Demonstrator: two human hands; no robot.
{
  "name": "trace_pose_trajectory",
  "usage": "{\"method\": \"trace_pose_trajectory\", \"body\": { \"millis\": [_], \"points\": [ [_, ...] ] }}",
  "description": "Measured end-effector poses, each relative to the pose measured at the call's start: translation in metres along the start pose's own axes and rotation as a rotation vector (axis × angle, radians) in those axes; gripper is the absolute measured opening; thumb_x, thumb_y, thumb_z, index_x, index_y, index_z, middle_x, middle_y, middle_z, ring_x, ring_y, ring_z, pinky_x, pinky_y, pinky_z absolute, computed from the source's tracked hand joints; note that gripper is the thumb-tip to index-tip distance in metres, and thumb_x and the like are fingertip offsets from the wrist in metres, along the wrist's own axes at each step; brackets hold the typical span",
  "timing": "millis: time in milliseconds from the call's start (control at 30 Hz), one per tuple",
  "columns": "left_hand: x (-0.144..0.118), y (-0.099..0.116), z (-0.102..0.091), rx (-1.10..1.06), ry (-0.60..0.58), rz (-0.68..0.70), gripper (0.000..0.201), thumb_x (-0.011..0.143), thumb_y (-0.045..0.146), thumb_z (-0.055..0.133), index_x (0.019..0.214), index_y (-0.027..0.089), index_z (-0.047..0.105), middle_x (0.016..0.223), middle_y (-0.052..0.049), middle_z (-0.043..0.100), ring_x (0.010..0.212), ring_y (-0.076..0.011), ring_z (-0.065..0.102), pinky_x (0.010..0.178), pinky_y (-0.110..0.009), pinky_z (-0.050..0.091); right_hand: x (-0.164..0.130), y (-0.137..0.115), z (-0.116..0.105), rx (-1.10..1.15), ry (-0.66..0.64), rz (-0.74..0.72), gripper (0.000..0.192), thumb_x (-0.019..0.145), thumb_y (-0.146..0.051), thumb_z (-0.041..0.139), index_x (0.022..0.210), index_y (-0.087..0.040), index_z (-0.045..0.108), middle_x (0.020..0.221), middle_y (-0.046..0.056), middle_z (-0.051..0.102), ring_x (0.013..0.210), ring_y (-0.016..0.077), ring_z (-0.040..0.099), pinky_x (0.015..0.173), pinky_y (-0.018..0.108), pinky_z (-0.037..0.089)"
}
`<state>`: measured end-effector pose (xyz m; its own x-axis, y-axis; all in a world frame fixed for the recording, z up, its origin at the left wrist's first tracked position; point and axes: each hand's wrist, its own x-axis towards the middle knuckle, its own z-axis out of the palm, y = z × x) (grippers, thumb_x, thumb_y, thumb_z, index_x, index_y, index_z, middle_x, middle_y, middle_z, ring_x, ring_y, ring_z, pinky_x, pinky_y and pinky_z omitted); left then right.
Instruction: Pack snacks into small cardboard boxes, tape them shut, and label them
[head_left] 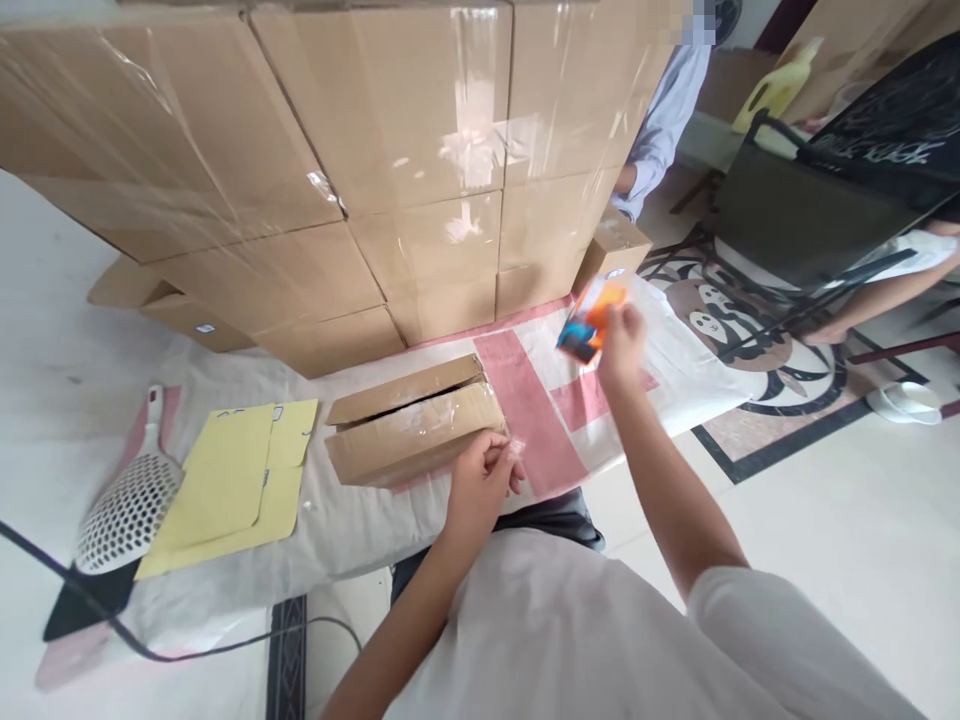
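My right hand (621,345) holds up a small orange, blue and black packet (589,320) above the white and pink sheet (675,370). My left hand (482,482) pinches a bit of clear tape or film (516,449) at the near right corner of a small open cardboard box (414,424). The box lies on the sheet just in front of me, its flaps loose and its side covered in clear tape.
A tall stack of taped cardboard cartons (360,150) fills the back. Yellow card sheets (232,485) and a white perforated scoop (131,505) lie at the left, with a black cable (150,650) near them. Another person's sleeve (664,125) shows behind the stack; a black chair (810,210) stands at the right.
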<state>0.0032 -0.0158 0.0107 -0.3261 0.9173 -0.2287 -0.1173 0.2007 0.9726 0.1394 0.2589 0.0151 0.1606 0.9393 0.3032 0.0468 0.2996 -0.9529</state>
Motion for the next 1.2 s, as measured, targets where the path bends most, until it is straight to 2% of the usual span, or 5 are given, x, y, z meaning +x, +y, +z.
{"method": "trace_pose_trajectory", "body": {
  "millis": [233,433,567,1067,1200],
  "points": [
    [-0.003,0.008,-0.006,-0.083,0.061,-0.043,0.031,0.09,0.048,0.064,0.081,0.018,0.059,0.058,0.003,0.064,0.045,-0.0087,0.054,0.047,-0.02,0.042,-0.077,0.033,0.004,-0.24,-0.178,-0.022,0.045,0.083,-0.051,0.068,0.115,-0.02,0.059,0.117,0.012,0.064,0.107,0.0287,0.06,0.081,0.043,0.055],
    [-0.008,0.019,-0.012,-0.094,0.085,-0.064,0.034,0.088,0.048,0.069,0.079,0.017,0.06,0.058,0.002,0.065,0.046,-0.008,0.054,0.048,-0.019,0.043,-0.136,-0.04,-0.041,-0.441,-0.749,-0.87,0.06,0.092,-0.009,0.06,0.146,-0.034,0.049,0.137,0.012,0.058,0.13,0.029,0.055,0.1,0.049,0.053],
    [-0.01,0.027,-0.011,-0.094,0.051,-0.039,0.036,0.087,0.05,0.07,0.079,0.017,0.06,0.057,0.002,0.064,0.045,-0.008,0.054,0.047,-0.019,0.043,-0.157,-0.067,-0.037,-0.346,-0.777,-1.081,0.045,0.095,-0.009,0.059,0.134,-0.032,0.062,0.12,0.01,0.067,0.108,0.0246,0.062,0.082,0.039,0.057],
    [-0.044,0.06,-0.048,-0.134,0.213,0.019,0.031,0.094,0.045,0.067,0.106,0.017,0.062,0.083,-0.004,0.077,0.048,-0.0088,0.061,0.049,-0.021,0.05,-0.126,-0.138,0.063,0.16,-1.063,-0.294,0.011,0.092,-0.019,0.071,0.081,-0.022,0.072,0.082,0.001,0.069,0.079,0.0155,0.063,0.073,0.031,0.049],
    [-0.034,0.063,-0.064,-0.221,0.238,0.035,0.072,0.092,0.042,0.07,0.153,0.018,0.04,0.09,-0.005,0.079,0.049,-0.0098,0.062,0.05,-0.023,0.052,-0.111,-0.142,0.102,0.029,-1.246,-0.208,0.017,0.088,-0.022,0.07,0.072,-0.018,0.072,0.074,0.0,0.067,0.073,0.0143,0.06,0.068,0.029,0.044]
  ]
}}
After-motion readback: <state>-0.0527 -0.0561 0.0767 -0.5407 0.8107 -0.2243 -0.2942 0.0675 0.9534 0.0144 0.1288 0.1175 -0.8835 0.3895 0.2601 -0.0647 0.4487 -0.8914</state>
